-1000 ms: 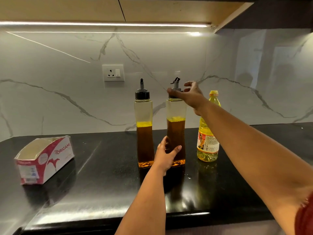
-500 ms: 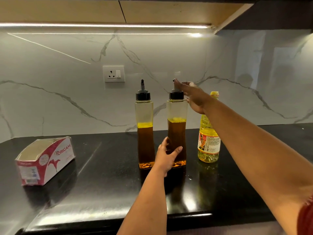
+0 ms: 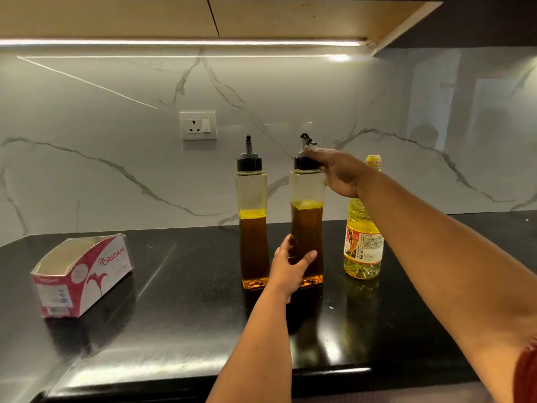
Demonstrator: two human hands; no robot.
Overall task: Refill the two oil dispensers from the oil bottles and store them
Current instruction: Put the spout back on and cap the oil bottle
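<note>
The right dispenser (image 3: 307, 225) stands upright on the black counter (image 3: 186, 309), held at both ends. The left hand (image 3: 290, 267) wraps its waist low down, thumb on the near left edge and fingers curled round the front, over the dark oil. The right hand (image 3: 338, 173) reaches in from the right and grips the black cap (image 3: 303, 163), fingers closed on its far side just below the small spout (image 3: 306, 141), whose tiny lid is flipped up. This dispenser is filled to well above half, a yellow band topping the brown oil. The left dispenser (image 3: 252, 222) stands just beside it, capped, untouched, its oil a little lower. To the right, behind the right forearm, is a yellow oil bottle (image 3: 363, 245) with a yellow lid on, near the dispensers but apart. Well to the left lies an open red-and-white tissue box (image 3: 81, 274). On the marble wall behind is a socket (image 3: 198, 125).
</note>
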